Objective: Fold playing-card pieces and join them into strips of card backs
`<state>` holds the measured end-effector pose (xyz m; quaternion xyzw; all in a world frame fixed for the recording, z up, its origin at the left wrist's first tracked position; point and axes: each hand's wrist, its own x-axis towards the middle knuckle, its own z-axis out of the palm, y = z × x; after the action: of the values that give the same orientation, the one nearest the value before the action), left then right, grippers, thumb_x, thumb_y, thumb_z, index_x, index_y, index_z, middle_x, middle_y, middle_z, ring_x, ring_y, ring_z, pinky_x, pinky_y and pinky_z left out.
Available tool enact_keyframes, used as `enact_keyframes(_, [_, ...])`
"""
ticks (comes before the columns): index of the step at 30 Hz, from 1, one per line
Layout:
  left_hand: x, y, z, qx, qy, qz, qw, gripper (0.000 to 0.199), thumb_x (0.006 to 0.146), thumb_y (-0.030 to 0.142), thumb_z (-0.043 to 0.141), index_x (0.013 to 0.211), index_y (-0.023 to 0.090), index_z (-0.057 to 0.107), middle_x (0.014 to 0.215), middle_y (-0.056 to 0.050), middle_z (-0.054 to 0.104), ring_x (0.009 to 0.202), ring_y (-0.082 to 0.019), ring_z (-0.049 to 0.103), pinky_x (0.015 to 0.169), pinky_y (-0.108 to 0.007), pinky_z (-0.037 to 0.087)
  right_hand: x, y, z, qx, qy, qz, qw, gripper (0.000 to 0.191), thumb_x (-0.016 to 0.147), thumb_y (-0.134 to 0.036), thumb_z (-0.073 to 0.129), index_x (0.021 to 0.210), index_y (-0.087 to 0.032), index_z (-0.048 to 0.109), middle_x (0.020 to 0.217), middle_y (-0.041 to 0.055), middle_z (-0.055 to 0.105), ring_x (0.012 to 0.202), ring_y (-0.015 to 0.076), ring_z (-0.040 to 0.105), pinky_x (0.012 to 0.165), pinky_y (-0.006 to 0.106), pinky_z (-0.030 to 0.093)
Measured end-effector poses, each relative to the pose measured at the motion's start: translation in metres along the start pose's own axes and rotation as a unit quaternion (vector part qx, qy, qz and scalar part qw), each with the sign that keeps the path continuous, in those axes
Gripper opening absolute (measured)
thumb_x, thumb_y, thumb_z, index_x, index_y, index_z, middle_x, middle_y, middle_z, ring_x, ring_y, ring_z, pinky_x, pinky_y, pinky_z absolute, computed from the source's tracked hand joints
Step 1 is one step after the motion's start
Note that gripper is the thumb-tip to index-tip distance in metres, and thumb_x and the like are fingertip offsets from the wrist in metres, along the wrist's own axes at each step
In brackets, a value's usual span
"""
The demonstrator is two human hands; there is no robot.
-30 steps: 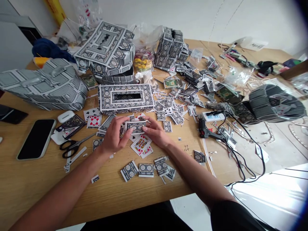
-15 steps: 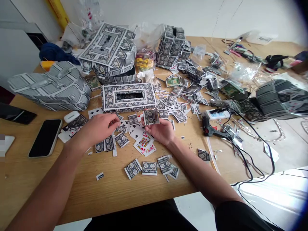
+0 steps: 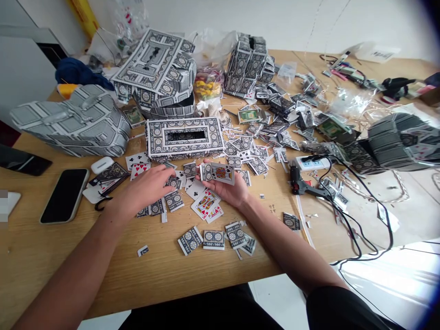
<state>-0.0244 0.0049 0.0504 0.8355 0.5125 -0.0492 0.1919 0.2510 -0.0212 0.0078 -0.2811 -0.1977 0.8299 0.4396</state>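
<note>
My right hand (image 3: 225, 190) grips a playing card (image 3: 220, 173), its long axis pointing sideways at my open, flat-resting left hand (image 3: 146, 190)

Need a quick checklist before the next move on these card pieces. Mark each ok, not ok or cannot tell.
1. Right hand has the playing cards on its palm: ok.
2. Left hand is free: cannot tell, its fingers lie over card pieces.
3. Hot glue gun is heated: cannot tell, it lies on the table with its cord attached.
4. Scissors are visible: not ok, only a black handle loop shows by the left wrist.
5. Card-covered tissue box sits flat beyond the hands: ok.
</note>
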Motion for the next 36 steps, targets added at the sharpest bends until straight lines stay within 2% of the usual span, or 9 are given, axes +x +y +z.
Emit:
enact_keyframes(3, [-0.001, 0.003, -0.001, 0.004, 0.002, -0.006, 1.000, 0.022, 0.098, 0.033, 0.066, 0.118, 0.024, 0.067, 0.116, -0.008, 0.067, 0.107, -0.028, 0.068, 0.088, -0.039, 0.048, 0.001, 0.001, -0.001, 0.005, 0.007, 0.013, 1.000, 0.037, 0.100, -0.036, 0.047, 0.127, -0.019, 0.066, 0.118, 0.0118, 0.080, 0.108, 0.0259, 0.076, 0.099, 0.046, 0.062])
enact_keyframes(9, [-0.002, 0.006, -0.004, 0.003, 0.018, -0.024, 1.000, 0.016, 0.097, 0.036, 0.065, 0.105, 0.023, 0.064, 0.116, -0.007, 0.064, 0.103, -0.027, 0.067, 0.081, -0.036, 0.047, -0.001, 0.000, 0.000, 0.000, 0.004, 0.021, 1.000, 0.032, 0.101, -0.043, 0.054, 0.115, -0.018, 0.070, 0.115, 0.0120, 0.081, 0.103, 0.0243, 0.076, 0.095, 0.042, 0.062])
enact_keyframes(14, [-0.003, 0.004, -0.006, 0.003, 0.033, -0.026, 0.999, 0.016, 0.099, 0.039, 0.062, 0.103, 0.024, 0.065, 0.114, -0.007, 0.066, 0.098, -0.026, 0.067, 0.077, -0.037, 0.045, -0.004, -0.001, 0.000, -0.006, 0.012, 0.007, 1.000, 0.029, 0.094, -0.045, 0.064, 0.104, -0.018, 0.073, 0.103, 0.0107, 0.081, 0.091, 0.0223, 0.075, 0.081, 0.035, 0.063])
enact_keyframes(18, [-0.003, -0.004, -0.006, -0.004, 0.041, 0.001, 0.999, 0.013, 0.098, 0.035, 0.063, 0.104, 0.023, 0.067, 0.110, -0.006, 0.068, 0.099, -0.026, 0.067, 0.083, -0.037, 0.046, -0.003, -0.003, 0.000, 0.021, 0.021, 0.015, 0.999, 0.026, 0.090, -0.042, 0.065, 0.100, -0.019, 0.072, 0.095, 0.0086, 0.080, 0.084, 0.0216, 0.074, 0.070, 0.031, 0.063])
enact_keyframes(22, [-0.002, -0.004, -0.006, -0.003, 0.038, 0.009, 0.999, 0.014, 0.096, 0.033, 0.066, 0.107, 0.023, 0.068, 0.111, -0.006, 0.069, 0.100, -0.025, 0.068, 0.086, -0.037, 0.047, -0.002, -0.004, -0.003, 0.042, 0.011, 0.026, 0.999, 0.031, 0.088, -0.044, 0.063, 0.098, -0.017, 0.071, 0.091, 0.0096, 0.078, 0.083, 0.0218, 0.073, 0.066, 0.029, 0.062])
enact_keyframes(27, [-0.001, 0.013, -0.003, -0.004, 0.025, 0.017, 1.000, 0.015, 0.099, 0.034, 0.063, 0.109, 0.023, 0.067, 0.116, -0.006, 0.069, 0.105, -0.027, 0.068, 0.088, -0.037, 0.049, -0.002, -0.006, -0.007, 0.054, 0.001, 0.017, 0.998, 0.039, 0.084, -0.050, 0.064, 0.104, -0.016, 0.070, 0.094, 0.0107, 0.077, 0.087, 0.0218, 0.071, 0.069, 0.030, 0.064])
enact_keyframes(32, [0.000, 0.013, 0.002, 0.004, 0.024, 0.014, 1.000, 0.016, 0.099, 0.033, 0.061, 0.111, 0.023, 0.067, 0.115, -0.007, 0.067, 0.107, -0.028, 0.067, 0.088, -0.039, 0.052, -0.001, -0.006, -0.005, 0.029, 0.021, 0.002, 0.999, 0.041, 0.094, -0.054, 0.054, 0.105, -0.018, 0.070, 0.091, 0.0091, 0.078, 0.084, 0.0218, 0.075, 0.067, 0.031, 0.067])
enact_keyframes(36, [-0.002, 0.021, 0.004, 0.015, 0.043, 0.020, 0.999, 0.017, 0.099, 0.031, 0.062, 0.112, 0.022, 0.068, 0.115, -0.008, 0.066, 0.101, -0.029, 0.068, 0.087, -0.040, 0.053, -0.001, -0.008, -0.002, 0.039, 0.020, 0.005, 0.999, 0.051, 0.096, -0.065, 0.055, 0.101, -0.016, 0.070, 0.090, 0.0104, 0.076, 0.078, 0.0197, 0.075, 0.063, 0.026, 0.065])
